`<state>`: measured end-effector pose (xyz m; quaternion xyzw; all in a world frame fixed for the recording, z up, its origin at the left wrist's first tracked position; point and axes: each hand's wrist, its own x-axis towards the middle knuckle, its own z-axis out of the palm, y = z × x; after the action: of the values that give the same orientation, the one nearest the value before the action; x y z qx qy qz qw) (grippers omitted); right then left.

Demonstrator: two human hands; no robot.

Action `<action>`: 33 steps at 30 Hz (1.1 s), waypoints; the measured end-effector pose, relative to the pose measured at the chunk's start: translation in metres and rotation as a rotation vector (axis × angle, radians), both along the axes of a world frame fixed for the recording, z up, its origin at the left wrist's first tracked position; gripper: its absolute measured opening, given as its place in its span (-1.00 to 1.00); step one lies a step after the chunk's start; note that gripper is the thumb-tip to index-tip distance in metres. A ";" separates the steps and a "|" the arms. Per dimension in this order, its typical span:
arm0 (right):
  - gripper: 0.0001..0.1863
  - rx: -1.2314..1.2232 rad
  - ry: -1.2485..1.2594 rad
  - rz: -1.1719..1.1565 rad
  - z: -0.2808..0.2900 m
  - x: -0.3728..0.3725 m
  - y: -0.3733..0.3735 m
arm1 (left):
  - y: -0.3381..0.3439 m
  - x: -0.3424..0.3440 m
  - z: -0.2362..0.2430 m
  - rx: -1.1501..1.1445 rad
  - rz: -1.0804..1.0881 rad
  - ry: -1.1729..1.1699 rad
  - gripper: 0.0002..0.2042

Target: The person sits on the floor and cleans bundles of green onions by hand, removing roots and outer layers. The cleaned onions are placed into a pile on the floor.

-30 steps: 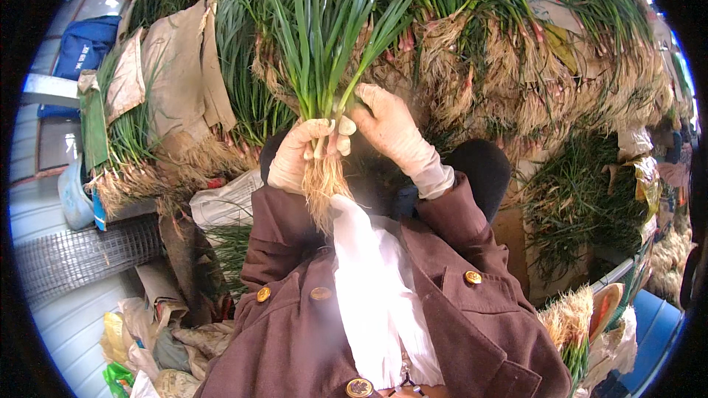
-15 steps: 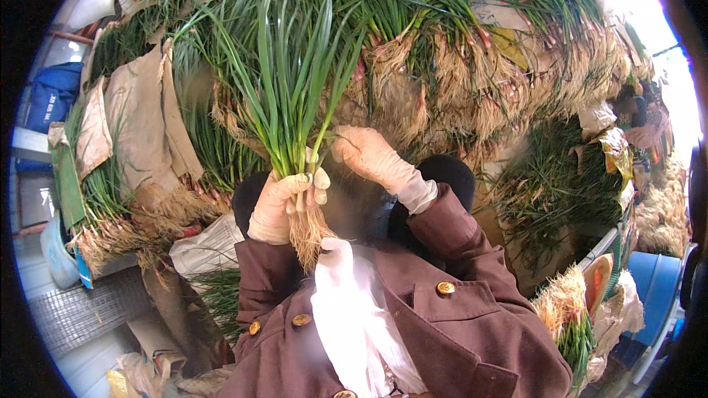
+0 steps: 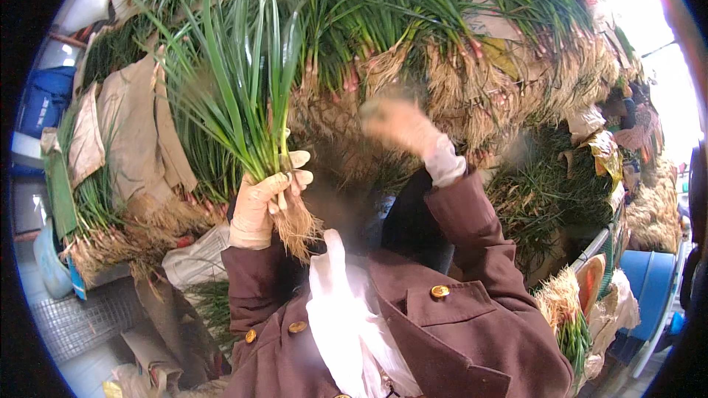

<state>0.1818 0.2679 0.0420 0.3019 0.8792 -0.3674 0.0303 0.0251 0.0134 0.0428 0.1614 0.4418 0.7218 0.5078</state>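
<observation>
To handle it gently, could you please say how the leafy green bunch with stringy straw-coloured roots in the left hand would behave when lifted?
The leafy green bunch is probably light, since the left hand alone supports it. Its long, thin leaves would likely flex, as some arch outward. The fine straw-coloured roots may tangle or snap.

Coat [image 3: 472, 346] looked matt cloth, its buttons [image 3: 439, 292] glossy metal, leaves [image 3: 247, 88] smooth and glossy, roots [image 3: 296, 230] rough and fibrous, drum [image 3: 647, 291] smooth plastic, mesh [image 3: 85, 320] metal wire, cardboard [image 3: 129, 129] matt and papery, bag [image 3: 48, 99] dull fabric.
</observation>
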 end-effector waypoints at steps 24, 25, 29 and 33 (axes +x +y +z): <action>-0.44 -0.095 0.109 0.064 -0.035 0.047 -0.034 | 0.090 0.029 -0.068 -0.326 -0.238 0.132 -0.80; -0.42 -0.049 -0.035 0.026 -0.029 0.045 -0.034 | 0.092 0.031 -0.072 -0.325 -0.238 0.113 -0.81; -0.33 -0.077 0.250 -0.527 -0.054 0.034 -0.009 | 0.099 0.044 -0.080 -0.246 -0.152 0.046 -0.83; -0.27 -0.210 0.232 -0.278 -0.060 0.016 -0.018 | 0.105 0.056 -0.069 -0.223 -0.131 0.053 -0.79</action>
<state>0.1976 0.2498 -0.0182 0.3709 0.7835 -0.4902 -0.0908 0.0808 0.1179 -0.0262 0.1516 0.5210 0.6288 0.5569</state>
